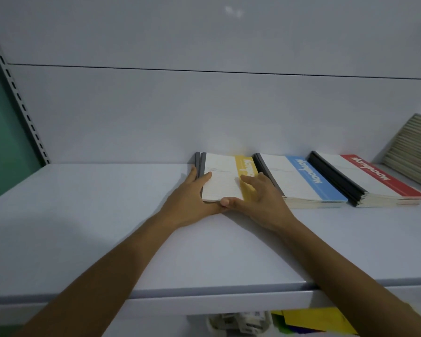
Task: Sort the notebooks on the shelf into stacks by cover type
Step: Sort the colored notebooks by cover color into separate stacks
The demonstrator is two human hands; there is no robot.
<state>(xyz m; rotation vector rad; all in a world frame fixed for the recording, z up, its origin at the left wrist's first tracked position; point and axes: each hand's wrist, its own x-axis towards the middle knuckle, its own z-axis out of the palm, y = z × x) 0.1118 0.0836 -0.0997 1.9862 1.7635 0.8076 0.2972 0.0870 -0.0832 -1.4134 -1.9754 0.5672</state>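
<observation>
Head view: three flat stacks sit at the back of the shelf (107,215), side by side: yellow stack (225,171), blue stack (301,181), red stack (365,176). Each looks uniform by cover band, so sorting looks mostly done. Both hands are on the yellow stack. Left grip (192,190) has its thumb on the top cover and fingers along the grey spine edge. Right grip (260,193) has bent fingers on the yellow band and its thumb at the front edge. Looks like squaring up the pile. Spines at the left are slightly offset. Beige pile (413,152) leans far right, untouched; can't tell if it needs sorting.
</observation>
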